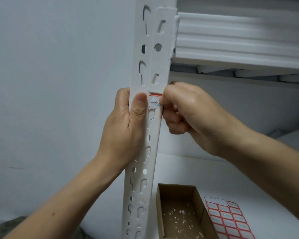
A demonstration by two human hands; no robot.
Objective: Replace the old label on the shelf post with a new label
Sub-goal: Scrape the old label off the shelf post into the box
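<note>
A white slotted shelf post runs up the middle of the head view. On it sits the old label, white with red borders and blue writing, torn and partly scraped away. My left hand wraps around the post from the left, thumb pressed on its face just left of the label. My right hand is curled at the post's right edge, fingertips pinched at the label's right side. Whether it holds a torn piece is hidden by the fingers. A sheet of new red-bordered labels lies on the lower shelf.
An open cardboard box with several small paper scraps inside stands on the white lower shelf, beside the label sheet. The upper shelf beam crosses at top right. A plain wall fills the left side.
</note>
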